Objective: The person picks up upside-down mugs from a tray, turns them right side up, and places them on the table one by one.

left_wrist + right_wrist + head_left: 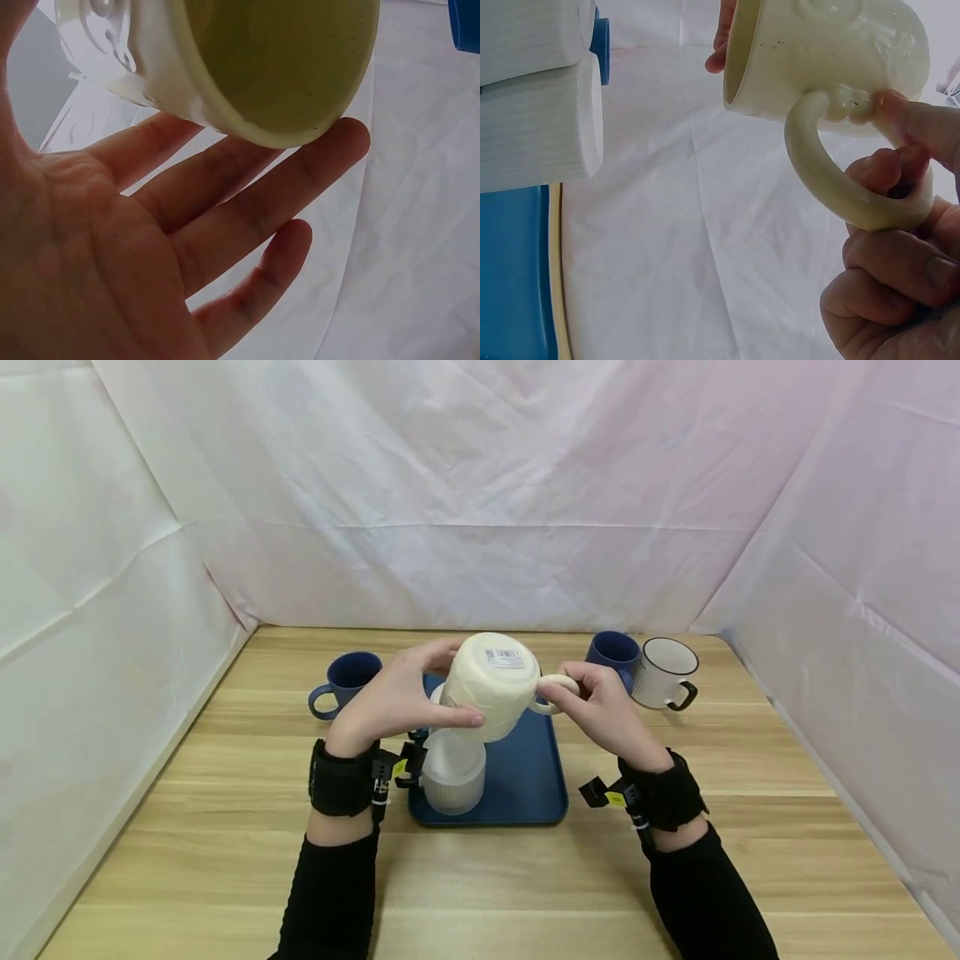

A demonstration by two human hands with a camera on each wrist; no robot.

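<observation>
Cream ceramic mug (491, 685) held upside down above blue plastic tray (525, 777). Right hand (603, 710) pinches its handle; left hand (393, 697), fingers straight, supports its side over white ribbed cups (452, 768).

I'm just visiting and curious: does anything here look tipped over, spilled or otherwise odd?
One thing stands out: the cream mug is held upside down above the blue tray, its barcode-stickered base facing up. The right hand pinches its handle, and the left hand steadies its side. No spill or damage shows. The other mugs stand upright.
</observation>
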